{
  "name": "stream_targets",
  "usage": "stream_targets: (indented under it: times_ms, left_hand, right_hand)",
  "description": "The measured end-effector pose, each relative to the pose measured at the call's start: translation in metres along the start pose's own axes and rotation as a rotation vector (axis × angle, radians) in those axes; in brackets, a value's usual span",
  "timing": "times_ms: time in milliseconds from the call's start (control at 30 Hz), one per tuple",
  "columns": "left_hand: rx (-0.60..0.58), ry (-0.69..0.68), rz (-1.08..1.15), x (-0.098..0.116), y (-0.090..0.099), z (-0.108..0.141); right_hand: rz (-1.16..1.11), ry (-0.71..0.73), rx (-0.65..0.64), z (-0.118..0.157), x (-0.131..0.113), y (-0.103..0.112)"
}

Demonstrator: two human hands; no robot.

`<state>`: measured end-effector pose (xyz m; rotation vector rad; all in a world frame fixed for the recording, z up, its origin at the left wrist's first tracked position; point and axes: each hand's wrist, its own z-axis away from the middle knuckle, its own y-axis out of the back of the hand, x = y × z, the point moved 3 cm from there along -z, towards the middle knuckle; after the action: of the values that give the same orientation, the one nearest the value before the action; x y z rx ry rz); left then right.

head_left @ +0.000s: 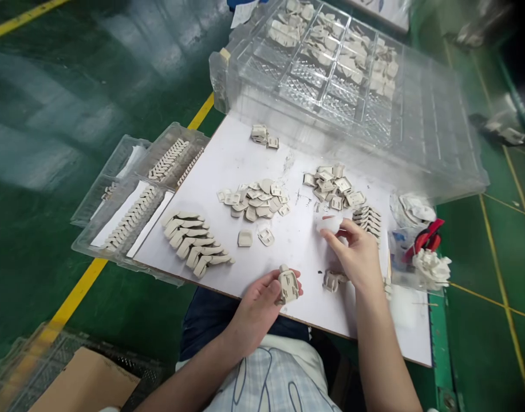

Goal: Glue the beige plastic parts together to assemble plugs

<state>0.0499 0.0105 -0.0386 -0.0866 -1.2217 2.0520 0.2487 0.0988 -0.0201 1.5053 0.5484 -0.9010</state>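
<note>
Near the front edge of the white board, my left hand [264,297] grips a small beige plastic housing [289,285] with slots in its face. My right hand [356,250] pinches a translucent white object [328,224], perhaps a small bottle or cap; its kind is unclear. Below that hand lies another beige part [333,280]. Two single pieces, a flat square plate [245,238] and an oval frame [266,236], rest to the left. Behind them is a heap of flat beige plates [257,199]. A pile of small beige frames [331,184] lies beyond my right hand.
A row of curved beige parts [197,240] lies at left, a stacked row [367,220] at right. A large clear compartment tray [352,114] covers the back. Clear trays of parts [129,212] stand left. Red-handled pliers [425,239] sit in a clear box at right.
</note>
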Motion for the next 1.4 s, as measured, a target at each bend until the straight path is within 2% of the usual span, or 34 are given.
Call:
stream_targets:
  times_ms: [100, 133, 200, 233, 267, 300, 400, 433, 500, 567, 633, 733, 867, 933, 1033, 1200, 1300, 1367, 1400]
  left_hand:
    - [-0.045, -0.008, 0.003, -0.001, 0.001, 0.000]
    - [-0.059, -0.006, -0.005, -0.002, 0.002, 0.001]
    - [-0.077, -0.006, -0.034, -0.002, 0.005, 0.005]
    - [-0.084, -0.007, -0.051, -0.001, 0.007, 0.009]
    - [-0.091, -0.012, -0.068, 0.000, 0.009, 0.013]
    - [-0.100, -0.019, -0.085, 0.002, 0.010, 0.017]
    - [-0.134, -0.057, -0.150, 0.012, 0.014, 0.031]
    - [-0.144, -0.074, -0.176, 0.015, 0.014, 0.035]
    - [-0.149, -0.104, -0.215, 0.020, 0.016, 0.041]
    - [-0.130, -0.124, -0.220, 0.023, 0.019, 0.044]
    - [-0.104, -0.125, -0.201, 0.023, 0.022, 0.044]
    - [-0.066, -0.078, -0.182, 0.022, 0.027, 0.041]
    - [-0.067, -0.009, -0.270, 0.030, 0.033, 0.035]
    - [-0.148, 0.055, -0.371, 0.036, 0.032, 0.033]
    - [-0.311, 0.169, -0.519, 0.043, 0.025, 0.031]
    - [-0.520, 0.291, -0.711, 0.045, 0.006, 0.028]
    - [-0.571, 0.345, -0.763, 0.042, 0.002, 0.026]
    - [-0.570, 0.360, -0.732, 0.037, 0.005, 0.022]
    - [-0.553, 0.351, -0.692, 0.034, 0.009, 0.020]
  right_hand:
    - [0.096, 0.000, -0.021, 0.004, -0.006, 0.006]
    - [0.125, 0.042, 0.032, 0.009, -0.012, 0.011]
    - [0.177, 0.172, 0.241, 0.026, -0.030, 0.022]
    - [0.197, 0.235, 0.338, 0.036, -0.040, 0.024]
    - [0.205, 0.284, 0.378, 0.044, -0.050, 0.021]
    - [0.216, 0.318, 0.324, 0.050, -0.058, 0.012]
    - [0.284, 0.339, -0.032, 0.053, -0.071, -0.040]
    - [0.327, 0.319, -0.107, 0.050, -0.072, -0.057]
    - [0.402, 0.290, -0.172, 0.044, -0.071, -0.083]
    - [0.374, 0.284, -0.180, 0.042, -0.071, -0.090]
    - [0.220, 0.257, -0.193, 0.044, -0.070, -0.081]
    - [-0.056, 0.150, -0.271, 0.055, -0.067, -0.051]
    - [-0.253, 0.101, -0.474, 0.067, -0.063, -0.018]
    - [-0.239, 0.128, -0.592, 0.070, -0.063, -0.010]
    - [-0.094, 0.203, -0.727, 0.073, -0.066, -0.003]
    - [0.112, 0.332, -0.882, 0.081, -0.074, 0.005]
    - [0.101, 0.341, -0.902, 0.087, -0.072, 0.011]
    - [0.054, 0.320, -0.808, 0.089, -0.066, 0.020]
    - [0.025, 0.318, -0.699, 0.089, -0.061, 0.027]
